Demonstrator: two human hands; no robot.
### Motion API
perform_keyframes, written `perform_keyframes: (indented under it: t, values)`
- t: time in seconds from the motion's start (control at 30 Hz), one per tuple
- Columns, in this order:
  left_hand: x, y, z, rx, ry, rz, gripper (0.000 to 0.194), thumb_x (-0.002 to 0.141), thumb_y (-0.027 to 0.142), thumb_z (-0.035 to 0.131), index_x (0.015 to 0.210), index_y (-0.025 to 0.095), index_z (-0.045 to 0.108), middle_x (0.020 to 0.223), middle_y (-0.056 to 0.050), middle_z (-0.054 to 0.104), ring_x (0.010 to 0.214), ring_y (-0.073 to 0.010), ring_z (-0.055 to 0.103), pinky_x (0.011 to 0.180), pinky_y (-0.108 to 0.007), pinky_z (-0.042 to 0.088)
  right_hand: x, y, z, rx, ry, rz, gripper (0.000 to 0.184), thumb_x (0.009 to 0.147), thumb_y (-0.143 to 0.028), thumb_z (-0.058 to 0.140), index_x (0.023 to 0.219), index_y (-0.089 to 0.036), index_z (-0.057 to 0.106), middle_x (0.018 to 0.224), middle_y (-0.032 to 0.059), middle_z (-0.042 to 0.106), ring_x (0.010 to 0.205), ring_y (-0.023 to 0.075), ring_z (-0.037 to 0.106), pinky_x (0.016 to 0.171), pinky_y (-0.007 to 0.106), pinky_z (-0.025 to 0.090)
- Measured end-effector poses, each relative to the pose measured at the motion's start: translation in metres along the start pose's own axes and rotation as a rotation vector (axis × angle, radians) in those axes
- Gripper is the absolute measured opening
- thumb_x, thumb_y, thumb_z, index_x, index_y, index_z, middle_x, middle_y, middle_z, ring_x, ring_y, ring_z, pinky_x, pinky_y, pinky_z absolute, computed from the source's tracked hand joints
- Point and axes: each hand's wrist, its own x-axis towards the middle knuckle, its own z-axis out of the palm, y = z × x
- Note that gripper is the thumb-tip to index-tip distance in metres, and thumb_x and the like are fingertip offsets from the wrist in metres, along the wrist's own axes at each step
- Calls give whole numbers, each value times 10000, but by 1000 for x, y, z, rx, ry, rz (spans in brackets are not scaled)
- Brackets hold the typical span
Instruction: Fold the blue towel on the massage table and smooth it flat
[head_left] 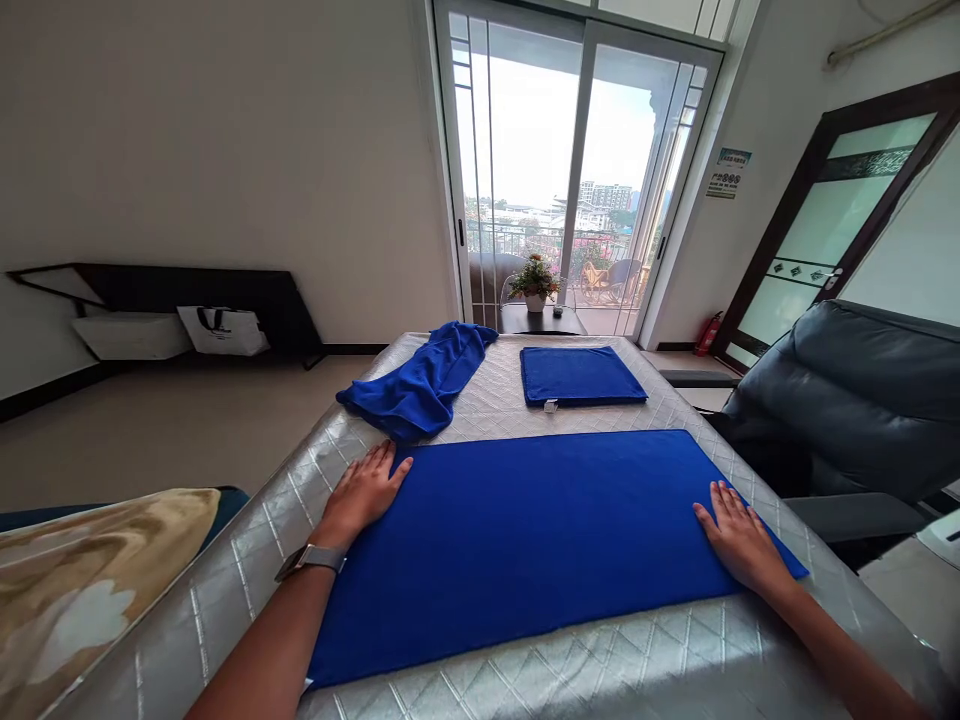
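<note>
Quilted mattress (585,660) bears a flat cloth (555,520); left hand (366,487) and right hand (739,535) lie palm-down at its ends, each grip spread, a folded cloth (581,375) beyond.

I see a silvery quilted mattress (570,665) on my feed, stitched in diamonds. At its centre I make out a flat blue cloth (540,530), spread wide. Toward 11 o'clock lies a crumpled blue cloth (424,385) in loose folds; toward 1 o'clock, apart from the spread one, sits a folded blue cloth (581,374), white label (550,406) at its 7 o'clock edge.
</note>
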Motion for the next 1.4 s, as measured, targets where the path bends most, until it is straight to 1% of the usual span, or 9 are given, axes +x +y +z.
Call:
perform_keyframes:
  t: [0.1, 0.23, 0.53, 0.67, 0.8, 1.03, 1.13, 1.27, 1.4]
  values:
    - [0, 0, 1, 13, -15, -6, 728, 1019, 516, 270, 1612, 94, 278, 1686, -136, 282, 1570, -250, 232, 1284, -464, 162, 8, 19, 2, 33, 28, 23, 901, 940, -592, 98, 1613, -9, 240, 1701, 134, 217, 1575, 245, 173, 1283, 454, 142]
    - [-1, 2, -1, 10, -20, -8, 741, 1018, 515, 272, 1609, 67, 269, 1686, -147, 277, 1571, -258, 227, 1285, -469, 160, 11, 27, 5, 60, 57, 15, 918, 942, -612, 91, 1605, 3, 248, 1696, 156, 227, 1572, 253, 185, 1281, 453, 151]
    - [-3, 4, 0, 4, 36, 4, 686, 1010, 481, 344, 1574, 92, 375, 1650, -155, 357, 1545, -279, 301, 1274, -497, 203, 15, 24, -1, -11, -8, 55, 864, 939, -546, 175, 1604, -1, 260, 1691, 158, 239, 1568, 269, 203, 1276, 469, 158]
    - [-3, 5, 2, 3, 54, 0, 667, 1009, 469, 361, 1563, 101, 402, 1643, -161, 367, 1539, -291, 316, 1272, -500, 207, 16, 5, -13, -49, 2, 75, 797, 962, -471, 166, 1601, -8, 278, 1687, 154, 249, 1569, 262, 198, 1278, 479, 140]
    - [-4, 5, 2, 16, 45, 1, 678, 1013, 473, 338, 1571, 90, 384, 1646, -163, 365, 1544, -284, 304, 1275, -483, 197, 9, -58, -28, -55, 16, -79, 776, 982, -465, 180, 1600, -9, 294, 1690, 147, 236, 1572, 264, 182, 1281, 457, 119]
    - [-5, 5, 3, 7, 59, 5, 678, 1009, 485, 340, 1559, 94, 408, 1646, -158, 365, 1544, -282, 305, 1272, -488, 206, -30, -232, -67, 166, -158, -500, 780, 1034, -568, 119, 1638, -82, 201, 1710, 76, 136, 1586, 204, 82, 1286, 416, 88]
    - [-6, 6, 1, 7, 37, -7, 700, 1021, 497, 308, 1575, 72, 365, 1654, -168, 345, 1552, -274, 287, 1277, -491, 184, -44, -292, -75, 239, -206, -661, 788, 1035, -592, 119, 1643, -96, 190, 1710, 71, 103, 1587, 198, 45, 1288, 416, 48]
    - [-8, 6, 0, 8, 34, 3, 697, 1030, 499, 296, 1590, 85, 334, 1663, -160, 330, 1556, -266, 276, 1280, -481, 168, -46, -347, -69, 298, -230, -771, 802, 1037, -596, 108, 1640, -74, 186, 1710, 102, 104, 1589, 216, 44, 1287, 423, 39]
    - [-7, 4, 2, -13, 52, 11, 665, 1032, 495, 313, 1579, 123, 376, 1655, -154, 352, 1546, -274, 301, 1276, -495, 180, -41, -373, -56, 315, -245, -796, 832, 1031, -627, 131, 1637, -59, 178, 1710, 124, 109, 1590, 243, 52, 1286, 438, 33]
